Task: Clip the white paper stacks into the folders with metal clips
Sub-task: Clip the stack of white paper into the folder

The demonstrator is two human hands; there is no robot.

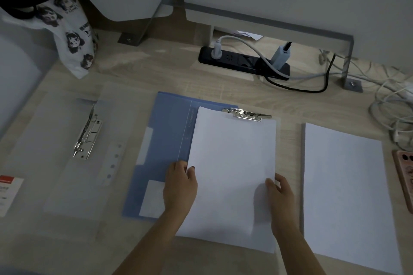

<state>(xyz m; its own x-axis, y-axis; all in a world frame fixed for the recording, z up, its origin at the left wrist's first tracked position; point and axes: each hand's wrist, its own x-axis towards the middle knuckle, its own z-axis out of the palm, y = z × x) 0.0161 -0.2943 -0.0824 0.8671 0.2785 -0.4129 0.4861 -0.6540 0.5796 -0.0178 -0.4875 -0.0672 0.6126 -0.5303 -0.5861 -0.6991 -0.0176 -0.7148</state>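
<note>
White paper stack [232,163] is lying on the open blue plastic folder [167,140], covering its right half; the top edge is sitting under the metal clip [247,114]. Left hand [180,182] and right hand [280,194] are pinching the stack's side edges, thumbs on top, fingers hidden beneath.

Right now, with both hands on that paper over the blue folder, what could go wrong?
The paper stack sits slightly askew, its top edge at the metal clip, so it might get clamped crooked. The left hand and right hand hold only its lower sides, so loose sheets could fan out. Its bottom edge overhangs the blue folder and may crease.
</note>
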